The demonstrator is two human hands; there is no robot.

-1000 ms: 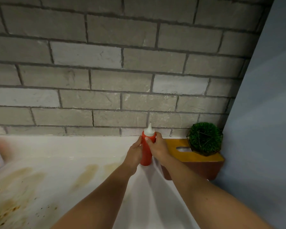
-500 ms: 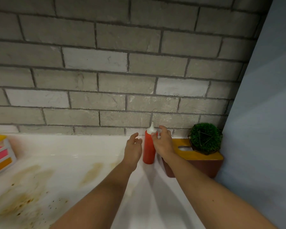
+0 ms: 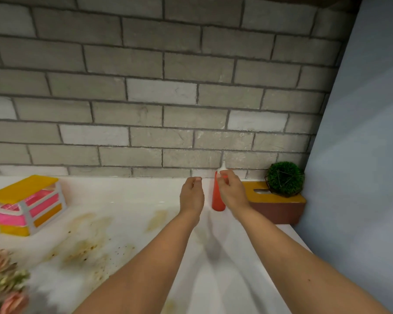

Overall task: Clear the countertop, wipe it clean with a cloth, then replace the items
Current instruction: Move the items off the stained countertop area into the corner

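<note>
So the red squeeze bottle (image 3: pixel 217 198) is standing upright on the white tabletop (image 3: pixel 134 196), close in front of the grey brick wall (image 3: pixel 145 98), white nozzle on top. The right hand (image 3: pixel 233 193) is on it from the right side, with its grip pinched in on the bottle's neck just under the nozzle, thumb and fingers curled round it. The left hand (image 3: pixel 191 196) sits just left of the bottle, not touching it, grip loose and half curled with nothing in it.

Just right of the bottle, partly behind the right hand, there's a brown box (image 3: pixel 279 214) with a yellow top and a slot in it. A little green ball plant (image 3: pixel 285 179) sits on the end of that box farthest from the bottle. Way off to the bottle's left is a yellow and pink drawer unit (image 3: pixel 25 205). Left of the bottle and nearer the camera, the tabletop has brownish stains (image 3: pixel 86 248) and specks. Further left still are some blurry pink flowers (image 3: pixel 2 279). Right of the bottle, past the box, there's a flat blue-grey panel (image 3: pixel 361 155).
</note>
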